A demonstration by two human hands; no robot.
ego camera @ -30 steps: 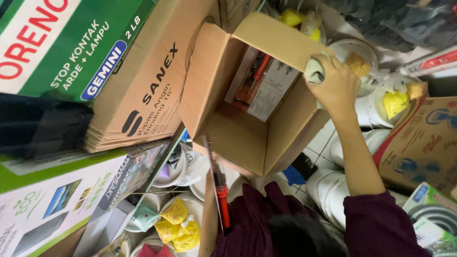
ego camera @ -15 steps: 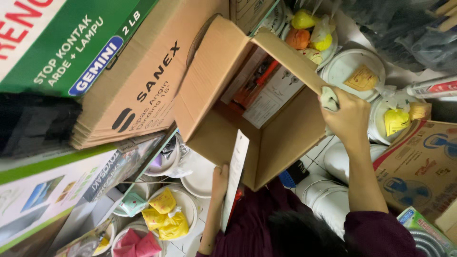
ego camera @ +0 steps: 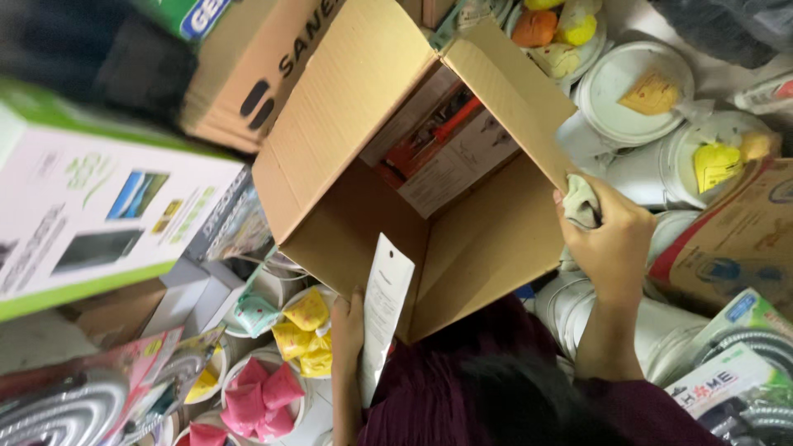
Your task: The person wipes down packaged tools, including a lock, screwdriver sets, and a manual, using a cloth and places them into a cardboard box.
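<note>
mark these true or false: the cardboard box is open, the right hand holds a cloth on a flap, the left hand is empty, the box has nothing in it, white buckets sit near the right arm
1. The cardboard box is open. True.
2. The right hand holds a cloth against a box flap. True.
3. The left hand is empty. False: it holds a flat white card package at the near edge of the box.
4. The box has nothing in it. False: flat packages with red tools lie at its far end.
5. White buckets stand near the right arm. True; some have small yellow bags on their lids.
</note>
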